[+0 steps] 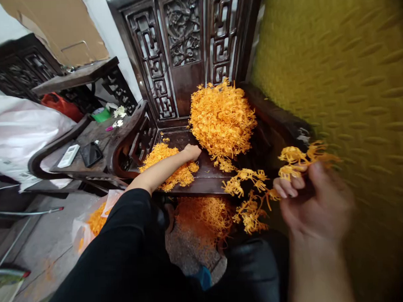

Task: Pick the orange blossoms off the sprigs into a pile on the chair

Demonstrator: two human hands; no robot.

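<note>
One flower strand (243,185), likely light and frail, pinched near its end in my right hand (310,199); left hand's (192,152) grip I cannot tell.

No writing can be read anywhere in view.

The white sack (16,128) at the left carries a few small dark marks that may be print, but they are too tiny and blurred to read. The pale remote (68,155) on the side tabletop (94,133) shows rows of buttons with no character that can be made out. The cardboard sheet (65,28) at the top looks plain brown. The carved chair back (183,36) bears fretwork and flowers, not letters.
</note>
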